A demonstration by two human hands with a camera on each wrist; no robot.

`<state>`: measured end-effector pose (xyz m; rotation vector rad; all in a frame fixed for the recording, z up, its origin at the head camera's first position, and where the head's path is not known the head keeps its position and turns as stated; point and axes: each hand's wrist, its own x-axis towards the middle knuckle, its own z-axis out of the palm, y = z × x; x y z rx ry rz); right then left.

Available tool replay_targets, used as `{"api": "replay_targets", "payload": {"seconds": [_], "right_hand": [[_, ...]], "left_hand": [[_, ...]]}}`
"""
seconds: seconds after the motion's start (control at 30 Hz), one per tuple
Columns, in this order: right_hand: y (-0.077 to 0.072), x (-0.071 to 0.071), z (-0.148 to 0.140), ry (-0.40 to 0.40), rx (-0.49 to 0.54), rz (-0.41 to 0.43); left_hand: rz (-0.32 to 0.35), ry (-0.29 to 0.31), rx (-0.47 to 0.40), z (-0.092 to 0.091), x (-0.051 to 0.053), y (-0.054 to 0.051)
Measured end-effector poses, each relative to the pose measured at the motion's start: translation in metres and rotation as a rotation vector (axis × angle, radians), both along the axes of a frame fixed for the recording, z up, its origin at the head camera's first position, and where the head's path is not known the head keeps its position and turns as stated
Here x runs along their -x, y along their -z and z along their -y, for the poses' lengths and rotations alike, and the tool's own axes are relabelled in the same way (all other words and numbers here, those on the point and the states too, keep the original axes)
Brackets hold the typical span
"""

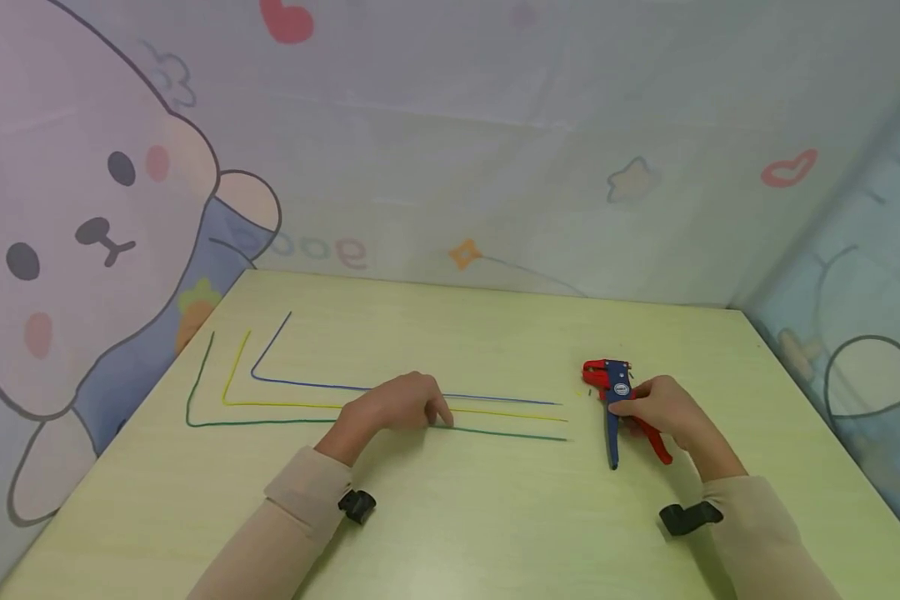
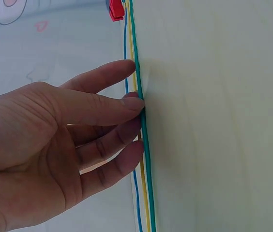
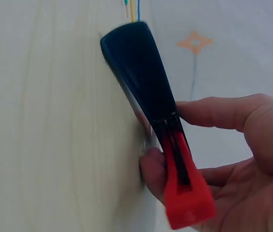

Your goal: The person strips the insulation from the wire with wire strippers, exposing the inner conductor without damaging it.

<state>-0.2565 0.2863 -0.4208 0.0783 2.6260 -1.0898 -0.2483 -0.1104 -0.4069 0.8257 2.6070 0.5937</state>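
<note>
Three wires lie bent in an L on the table: a green wire (image 1: 270,422) in front, a yellow wire (image 1: 510,415) in the middle and a blue wire (image 1: 315,386) behind. My left hand (image 1: 397,404) reaches over them and pinches the green wire (image 2: 147,159) at its long stretch, thumb against fingers in the left wrist view. On the right, my right hand (image 1: 667,408) grips a red and blue wire stripper (image 1: 612,425) by its handles. Its red head points away, up and left. In the right wrist view the stripper (image 3: 141,67) hides some of the fingers.
Tiny wire scraps (image 1: 589,392) lie by the stripper's head. The pale wooden table (image 1: 480,517) meets a printed cloth backdrop (image 1: 450,167) at its far edge and at both sides.
</note>
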Motion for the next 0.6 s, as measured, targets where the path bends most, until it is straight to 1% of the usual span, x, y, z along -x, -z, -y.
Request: {"api": "replay_targets", "payload": {"seconds": [0.03, 0.17, 0.27, 0.37, 0.6], "right_hand": [[0.0, 0.0, 0.001, 0.001, -0.046, -0.006], [-0.001, -0.002, 0.004, 0.004, -0.176, -0.022], [-0.003, -0.003, 0.007, 0.007, -0.253, -0.037], [-0.004, -0.003, 0.008, 0.007, -0.285, -0.041], [-0.006, -0.004, 0.012, 0.01, -0.304, -0.048]], "left_hand": [[0.003, -0.004, 0.002, 0.0, 0.0, 0.0], [0.005, -0.004, 0.007, -0.001, 0.0, 0.0], [0.009, -0.004, 0.007, -0.001, -0.001, -0.001], [0.015, -0.008, 0.009, -0.002, -0.001, -0.001], [0.007, -0.013, 0.0, -0.002, 0.001, -0.001]]}}
